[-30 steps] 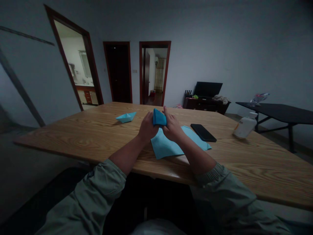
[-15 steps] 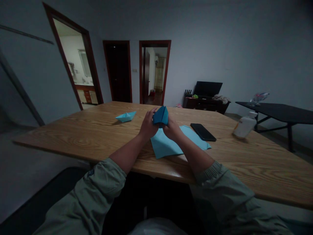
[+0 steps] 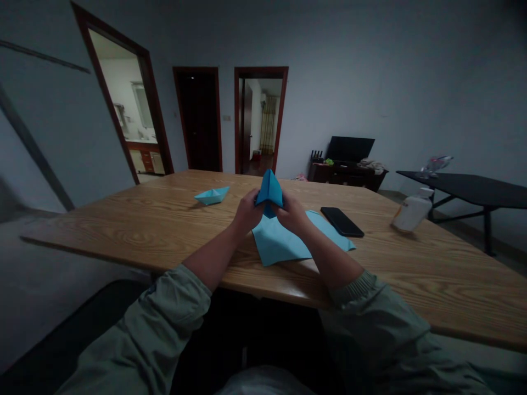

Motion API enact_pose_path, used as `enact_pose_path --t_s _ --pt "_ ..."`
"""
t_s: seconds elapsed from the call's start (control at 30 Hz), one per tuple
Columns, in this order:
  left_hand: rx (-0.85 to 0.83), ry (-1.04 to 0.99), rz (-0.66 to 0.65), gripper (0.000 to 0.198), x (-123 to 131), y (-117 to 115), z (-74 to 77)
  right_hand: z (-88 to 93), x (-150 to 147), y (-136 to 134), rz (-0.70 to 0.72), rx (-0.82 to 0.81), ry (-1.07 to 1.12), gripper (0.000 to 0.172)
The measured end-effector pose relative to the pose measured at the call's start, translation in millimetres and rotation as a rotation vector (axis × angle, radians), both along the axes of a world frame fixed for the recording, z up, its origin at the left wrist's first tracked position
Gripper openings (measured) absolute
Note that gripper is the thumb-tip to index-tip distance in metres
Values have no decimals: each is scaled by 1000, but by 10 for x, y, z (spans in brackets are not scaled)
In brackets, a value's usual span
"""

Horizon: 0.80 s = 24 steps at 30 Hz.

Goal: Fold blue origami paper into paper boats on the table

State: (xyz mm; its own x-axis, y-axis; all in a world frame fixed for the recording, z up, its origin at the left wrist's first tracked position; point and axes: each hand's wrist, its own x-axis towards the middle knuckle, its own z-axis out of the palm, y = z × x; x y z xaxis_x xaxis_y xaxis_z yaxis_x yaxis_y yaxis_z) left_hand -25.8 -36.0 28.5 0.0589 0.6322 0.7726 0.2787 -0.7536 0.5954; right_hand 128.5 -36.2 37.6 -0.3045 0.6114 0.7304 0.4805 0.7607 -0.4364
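A folded piece of blue paper (image 3: 269,189) is held up above the table, its pointed top upward and a crease down its middle. My left hand (image 3: 247,211) grips its left side, and my right hand (image 3: 293,211) grips its right side; both are closed on it. Some fingers are hidden behind the paper. Beneath my right hand and forearm lie light blue paper sheets (image 3: 282,244), partly covered. To the left, a light blue paper boat (image 3: 212,196) rests on the table, apart from my hands.
The wooden table (image 3: 135,236) reaches away in front of me. A black phone (image 3: 342,221) lies right of the sheets, touching or close to them. Farther right stands a white bottle (image 3: 413,210). Beyond the table are a black table (image 3: 473,189) and a television (image 3: 351,149).
The folded blue paper has been turned so its crease faces me and its point stands up; its sides spread wider. My hands have shifted slightly around it. The boat, sheets, phone and bottle stay put.
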Motion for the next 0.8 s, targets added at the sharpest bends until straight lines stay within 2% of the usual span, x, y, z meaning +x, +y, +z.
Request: enact_pose_path --t_s 0.1,0.23,0.33,0.43,0.57,0.7,0.8 --pt "-15 1 -1 20 -12 -5 2 50 20 -28 15 -32 14 21" --pt "-79 -20 -61 21 -37 19 -8 106 107 -37 58 -83 2 16" --pt "-93 -34 -72 20 -30 22 -8 118 122 -35 69 -98 13 16" --pt "-84 -33 -2 20 -4 -3 5 98 82 -30 66 -96 33 18" --pt "-60 -31 81 19 15 -16 13 61 30 -24 -13 -98 67 21" --pt "-75 -60 8 24 -5 29 -5 63 45 -18 31 -119 66 22" --pt "-101 -42 -58 25 -25 57 -14 70 70 -10 87 -133 105 33"
